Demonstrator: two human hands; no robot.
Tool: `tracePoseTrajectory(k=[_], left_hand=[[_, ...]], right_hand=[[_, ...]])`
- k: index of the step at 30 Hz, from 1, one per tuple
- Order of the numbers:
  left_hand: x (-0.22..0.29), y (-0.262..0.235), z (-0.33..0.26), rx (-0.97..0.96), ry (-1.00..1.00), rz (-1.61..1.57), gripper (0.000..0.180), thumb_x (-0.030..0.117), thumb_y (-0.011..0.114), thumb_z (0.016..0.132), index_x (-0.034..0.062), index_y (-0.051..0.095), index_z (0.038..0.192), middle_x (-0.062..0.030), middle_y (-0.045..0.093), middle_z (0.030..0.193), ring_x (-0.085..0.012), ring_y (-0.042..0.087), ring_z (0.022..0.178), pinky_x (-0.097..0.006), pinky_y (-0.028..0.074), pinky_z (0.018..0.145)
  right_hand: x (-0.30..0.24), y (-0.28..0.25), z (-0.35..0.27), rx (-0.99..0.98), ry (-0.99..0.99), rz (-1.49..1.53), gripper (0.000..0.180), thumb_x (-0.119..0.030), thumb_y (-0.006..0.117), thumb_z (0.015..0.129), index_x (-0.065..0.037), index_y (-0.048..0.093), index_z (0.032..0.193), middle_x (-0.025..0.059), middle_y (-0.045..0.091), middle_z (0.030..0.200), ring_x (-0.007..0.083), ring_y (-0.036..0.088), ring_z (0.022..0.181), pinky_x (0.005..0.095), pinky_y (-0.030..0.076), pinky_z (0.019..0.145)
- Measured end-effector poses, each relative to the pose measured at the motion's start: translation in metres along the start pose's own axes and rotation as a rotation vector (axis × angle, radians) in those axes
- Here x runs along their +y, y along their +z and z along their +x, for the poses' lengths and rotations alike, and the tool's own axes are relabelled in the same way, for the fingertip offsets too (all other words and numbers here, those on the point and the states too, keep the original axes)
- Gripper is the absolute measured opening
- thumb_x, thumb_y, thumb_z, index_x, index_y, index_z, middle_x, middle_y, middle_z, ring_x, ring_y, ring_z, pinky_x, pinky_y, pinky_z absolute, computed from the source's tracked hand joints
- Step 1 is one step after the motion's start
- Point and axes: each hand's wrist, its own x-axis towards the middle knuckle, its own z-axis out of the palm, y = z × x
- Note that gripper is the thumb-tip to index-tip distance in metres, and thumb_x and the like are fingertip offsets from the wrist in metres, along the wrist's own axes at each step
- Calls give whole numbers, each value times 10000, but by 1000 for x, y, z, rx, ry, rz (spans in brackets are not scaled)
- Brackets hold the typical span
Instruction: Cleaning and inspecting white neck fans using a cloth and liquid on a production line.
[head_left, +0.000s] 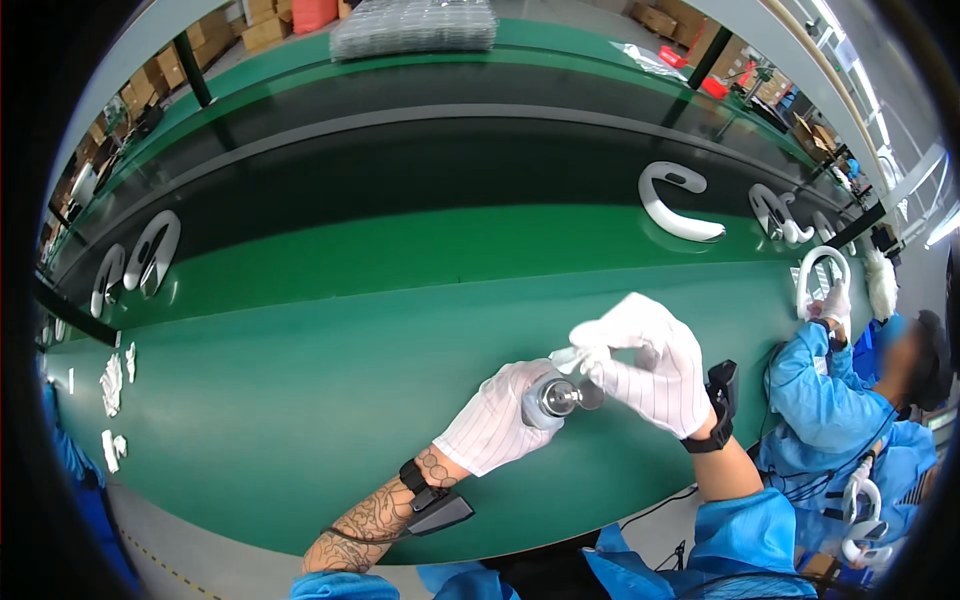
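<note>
Lower centre of frame: left hand (497, 425), in a white glove, wraps its fingers around a small metal bottle (545, 402) with a pump-type cap, holding it tilted toward the right. Right hand (655, 365), also gloved, sits just beside the bottle's cap; its fingers are pressed together, pinching a white wipe (575, 358) close over the cap. Whether the wipe touches the cap cannot be told.

Both hands hang over the green tabletop (300, 400). Upper right of frame: a white curved plastic part (672, 205) lies on the belt, more of the same beside it. Right edge: another person in blue (830, 400) holds a similar white part. Left edge: white scraps (112, 385) on the tabletop.
</note>
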Motion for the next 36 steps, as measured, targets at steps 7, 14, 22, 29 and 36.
tracePoseTrajectory(k=[7,14,22,29,36], left_hand=[[-14,10,4,68,130,33,886,104,910,739,53,382,1449,-217,590,1355,-441,658,1175,-494,572,985],[4,7,12,67,10,-52,692,183,873,781,-12,549,1361,-230,623,1356,-423,625,1254,-478,538,1067],[13,41,-5,366,-19,-87,361,177,777,906,16,693,1218,-123,709,1257,-239,673,1185,-410,551,1001],[54,70,16,329,-121,-161,343,132,781,849,28,720,1170,-122,733,1174,-261,698,1144,-392,557,971],[53,47,33,237,-81,-266,336,88,785,791,40,746,1121,-120,758,1092,-284,722,1104,-374,563,942]], right_hand=[[25,0,-26,-44,-101,-291,232,-129,866,821,-118,763,1029,36,783,1013,265,703,852,377,579,751],[28,-3,-23,-222,-40,-340,126,-150,810,875,-118,756,985,64,747,974,295,708,904,400,563,843],[43,26,-31,-271,-219,-463,201,-256,670,768,-90,672,654,102,633,824,297,606,841,423,484,695],[71,19,-54,-106,-251,-648,196,-267,708,767,-107,687,656,51,636,802,243,610,833,393,468,704],[51,4,-34,-152,-325,-366,144,-230,672,797,-86,671,795,89,664,830,288,666,819,430,548,708]])
